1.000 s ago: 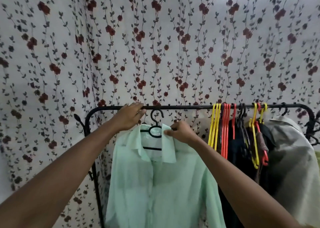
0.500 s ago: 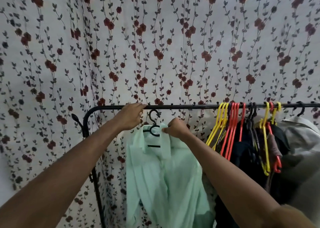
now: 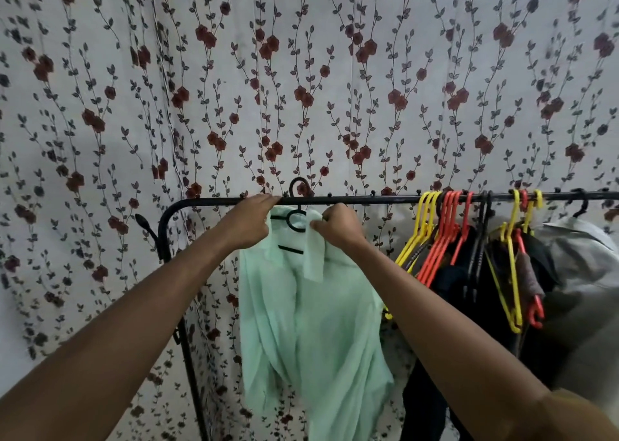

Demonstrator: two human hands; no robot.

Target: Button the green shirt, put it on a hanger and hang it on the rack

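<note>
Pale green sheer shirt (image 3: 311,323) hangs on a black plastic hanger (image 3: 296,221), hook above the black metal rack rail (image 3: 368,200). Left hand (image 3: 249,221) grip curls over the rail; right hand (image 3: 336,224) grip pinches the collar. Yellow and orange hangers (image 3: 432,236) crowd the rail's right.

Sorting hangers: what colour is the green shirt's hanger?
Black hanger, seen in the head view.

I can read no words, labels, brands or numbers on anything here in front of me.
</note>
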